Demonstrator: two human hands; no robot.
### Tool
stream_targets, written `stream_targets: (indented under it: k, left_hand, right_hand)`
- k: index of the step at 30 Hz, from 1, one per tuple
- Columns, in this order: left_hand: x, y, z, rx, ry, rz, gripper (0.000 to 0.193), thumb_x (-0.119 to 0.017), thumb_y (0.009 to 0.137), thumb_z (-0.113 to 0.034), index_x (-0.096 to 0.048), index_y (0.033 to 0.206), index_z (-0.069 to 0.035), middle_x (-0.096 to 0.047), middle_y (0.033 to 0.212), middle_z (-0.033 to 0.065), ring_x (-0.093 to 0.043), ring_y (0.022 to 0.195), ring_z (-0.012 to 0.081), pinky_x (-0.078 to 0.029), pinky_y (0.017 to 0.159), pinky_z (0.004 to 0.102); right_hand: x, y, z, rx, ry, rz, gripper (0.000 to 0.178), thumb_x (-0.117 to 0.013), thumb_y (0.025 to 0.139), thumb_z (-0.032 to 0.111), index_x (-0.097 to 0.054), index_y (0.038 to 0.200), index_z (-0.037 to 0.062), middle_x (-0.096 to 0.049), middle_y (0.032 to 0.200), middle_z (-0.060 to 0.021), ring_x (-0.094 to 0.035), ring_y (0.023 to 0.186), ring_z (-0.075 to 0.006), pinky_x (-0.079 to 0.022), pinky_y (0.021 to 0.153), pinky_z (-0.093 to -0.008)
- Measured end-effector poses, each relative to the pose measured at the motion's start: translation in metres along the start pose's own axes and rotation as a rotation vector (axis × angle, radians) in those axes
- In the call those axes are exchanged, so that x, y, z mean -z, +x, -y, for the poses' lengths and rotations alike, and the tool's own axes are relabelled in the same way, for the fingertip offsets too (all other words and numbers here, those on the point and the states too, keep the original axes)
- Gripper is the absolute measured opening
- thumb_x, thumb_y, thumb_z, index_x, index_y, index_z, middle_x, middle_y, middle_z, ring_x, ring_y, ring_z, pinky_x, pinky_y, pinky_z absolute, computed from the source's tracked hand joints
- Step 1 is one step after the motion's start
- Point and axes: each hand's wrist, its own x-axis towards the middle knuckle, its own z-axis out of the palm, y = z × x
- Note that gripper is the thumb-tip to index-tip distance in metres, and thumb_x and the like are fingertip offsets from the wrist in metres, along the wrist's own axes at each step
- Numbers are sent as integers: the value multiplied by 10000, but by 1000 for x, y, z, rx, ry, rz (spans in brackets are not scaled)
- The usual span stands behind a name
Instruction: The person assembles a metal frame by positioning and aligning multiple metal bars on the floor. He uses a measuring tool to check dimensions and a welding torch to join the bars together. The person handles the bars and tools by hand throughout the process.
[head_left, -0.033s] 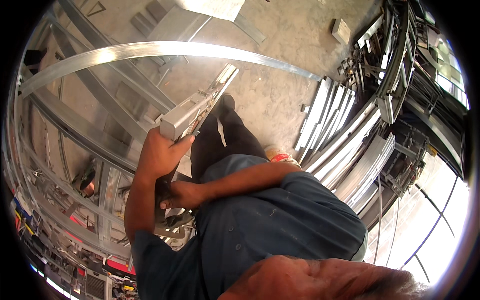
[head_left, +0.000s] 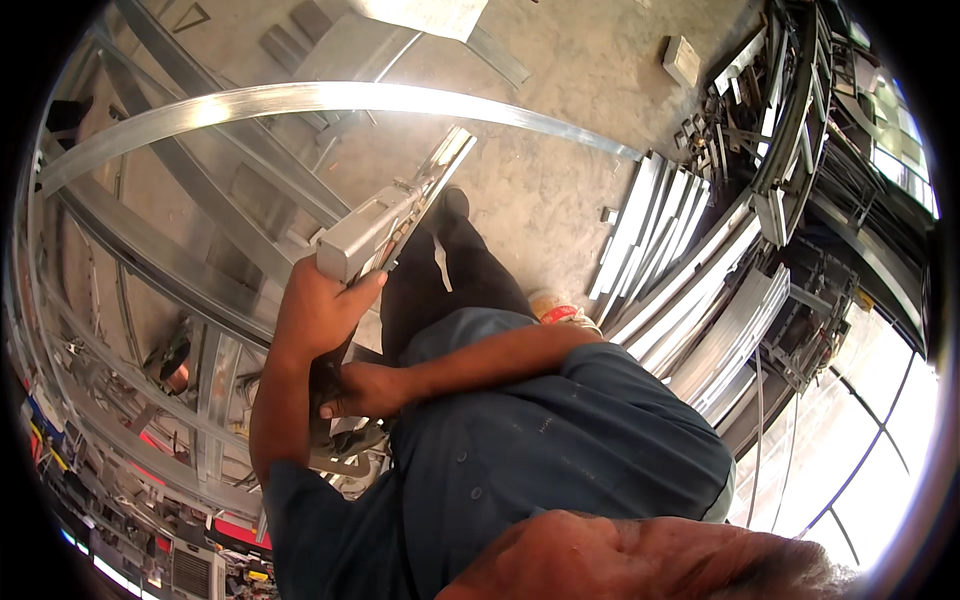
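My left hand point(head_left: 325, 305) is closed round the near end of a silver metal profile point(head_left: 375, 235), its thumb along the side. The profile has a slot-like cut-out in its face and slants away toward the upper right, over my legs. Just below, my right hand point(head_left: 368, 390) is wrapped round a dark tool point(head_left: 325, 385). The tool's kind cannot be made out, since the fingers and the left forearm hide much of it. A long, shiny metal bar point(head_left: 330, 97) crosses beyond the held profile.
Long metal beams point(head_left: 190, 165) form a frame on the left. Stacked silver profiles point(head_left: 650, 225) lie on the right, near racks of metal lengths point(head_left: 735, 340). A pale block point(head_left: 682, 62) rests on the concrete floor point(head_left: 570, 70). A bucket-like container point(head_left: 555, 308) stands beside my legs.
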Motion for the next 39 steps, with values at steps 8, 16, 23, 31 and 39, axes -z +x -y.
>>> stream_targets:
  k: [8,16,23,31,39]
  left_hand:
    - [15,-41,-16,118,-175,-115,441,-720,806,-45,-609,1224,41,-704,1094,92,-634,983,156,-494,881,331]
    - [-5,-87,-34,14,-219,-332,495,-671,813,15,-572,1296,45,-688,1154,139,-654,1045,202,-516,887,327]
    - [-53,-152,-44,65,-84,-658,517,-661,879,-14,-485,1362,42,-666,1178,199,-658,849,176,-535,731,303]
    - [-136,-211,-66,170,-452,-976,469,-675,893,-22,-512,1330,33,-658,1175,186,-636,800,159,-515,699,279]
    - [-184,-289,-39,204,-383,-1060,416,-684,887,-4,-553,1278,52,-680,1093,151,-635,807,150,-518,730,282]
  right_hand:
    - [-7,-11,19,203,-18,-14,415,-679,917,347,-616,1162,18,-662,1121,-212,-624,1085,-382,-489,919,-434]
    - [-13,-49,41,183,-190,118,444,-717,860,403,-645,1129,58,-708,924,-189,-686,889,-388,-531,760,-456]
    - [-20,-106,40,156,-238,288,458,-738,829,419,-648,1096,57,-716,903,-180,-694,873,-366,-528,737,-449]
    - [-47,-159,6,49,-319,574,542,-753,799,486,-637,1101,52,-717,910,-173,-695,880,-368,-522,755,-447]
    - [-107,-181,-29,18,-314,767,473,-755,820,433,-672,1072,41,-720,877,-181,-704,861,-350,-536,774,-440]
